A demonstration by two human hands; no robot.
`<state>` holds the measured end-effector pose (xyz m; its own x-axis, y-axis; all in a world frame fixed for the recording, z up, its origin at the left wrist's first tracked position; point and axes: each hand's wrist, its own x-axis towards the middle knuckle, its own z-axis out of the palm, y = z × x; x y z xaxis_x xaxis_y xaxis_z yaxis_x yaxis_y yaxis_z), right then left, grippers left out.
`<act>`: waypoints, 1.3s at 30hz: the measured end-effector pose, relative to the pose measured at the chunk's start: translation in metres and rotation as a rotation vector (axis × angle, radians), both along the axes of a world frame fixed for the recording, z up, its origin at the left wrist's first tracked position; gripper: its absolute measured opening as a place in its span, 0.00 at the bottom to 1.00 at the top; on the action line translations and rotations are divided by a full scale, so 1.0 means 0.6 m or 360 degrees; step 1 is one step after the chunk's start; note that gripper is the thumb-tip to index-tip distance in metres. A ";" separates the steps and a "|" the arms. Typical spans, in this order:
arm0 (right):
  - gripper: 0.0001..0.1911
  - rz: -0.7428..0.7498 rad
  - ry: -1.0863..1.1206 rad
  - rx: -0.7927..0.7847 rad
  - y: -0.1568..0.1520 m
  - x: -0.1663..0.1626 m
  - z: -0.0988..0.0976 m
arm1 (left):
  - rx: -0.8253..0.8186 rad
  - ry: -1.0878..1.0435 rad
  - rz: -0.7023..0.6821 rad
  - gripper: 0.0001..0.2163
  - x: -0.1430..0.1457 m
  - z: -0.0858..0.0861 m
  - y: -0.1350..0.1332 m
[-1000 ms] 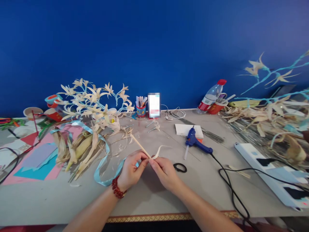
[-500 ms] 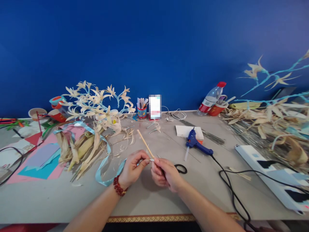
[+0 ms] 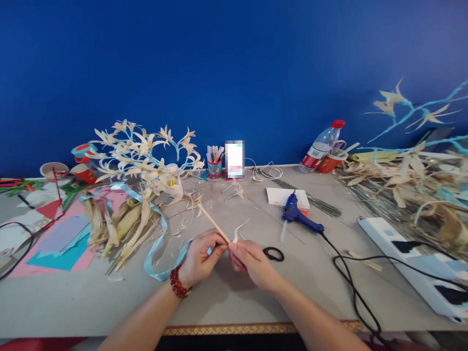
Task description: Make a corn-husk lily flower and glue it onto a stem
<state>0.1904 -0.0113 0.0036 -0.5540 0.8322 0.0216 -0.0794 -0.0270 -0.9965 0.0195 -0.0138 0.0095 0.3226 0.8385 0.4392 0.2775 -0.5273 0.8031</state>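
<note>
A thin wooden stick (image 3: 214,222) slants up and to the left from between my two hands. My left hand (image 3: 205,258) is closed, its thumb and fingers pinching the stick near its lower end. My right hand (image 3: 254,263) is closed too, with its fingertips against the left ones. From its pinch a thin pale strip (image 3: 237,233), like corn husk, curls upward beside the stick. The fingers hide the stick's lower end. A black ring-shaped handle (image 3: 273,254) lies on the table just right of my right hand.
A blue glue gun (image 3: 297,214) rests on a white block, its cord running to a power strip (image 3: 405,263). Light-blue ribbon (image 3: 153,263), dried husks (image 3: 127,224) and husk flowers (image 3: 146,146) lie left. A bottle (image 3: 321,148) and wires (image 3: 325,205) are at the right.
The stick has tipped further left and its upper end is lower. My left fingers have come onto it, and the pale strip now stands up from my right fingertips.
</note>
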 end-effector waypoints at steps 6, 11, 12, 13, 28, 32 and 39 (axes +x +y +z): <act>0.24 0.0462 0.0505 -0.0776 0.003 0.001 -0.005 | 0.0047 -0.0095 -0.0044 0.05 -0.004 -0.002 0.004; 0.23 0.0139 -0.0036 0.0039 0.005 0.003 0.004 | 0.0016 -0.0087 0.0094 0.06 -0.004 -0.004 0.004; 0.22 0.0044 -0.0196 0.0281 0.004 0.004 0.007 | 0.0010 -0.0090 0.0111 0.06 -0.003 -0.004 0.003; 0.21 -0.0028 -0.0337 0.0475 0.003 0.004 0.010 | 0.0011 -0.0099 0.0124 0.06 -0.002 -0.004 0.002; 0.26 0.0104 0.0524 -0.0427 -0.006 -0.004 -0.002 | 0.0114 -0.0175 -0.0016 0.03 -0.001 -0.018 0.010; 0.25 0.0252 0.0696 -0.0641 -0.003 0.001 0.003 | -0.0054 -0.0254 0.0017 0.05 -0.003 -0.024 0.013; 0.27 0.0048 0.0279 -0.0087 0.001 0.006 -0.003 | -0.0048 -0.0294 -0.0123 0.10 -0.007 -0.004 0.007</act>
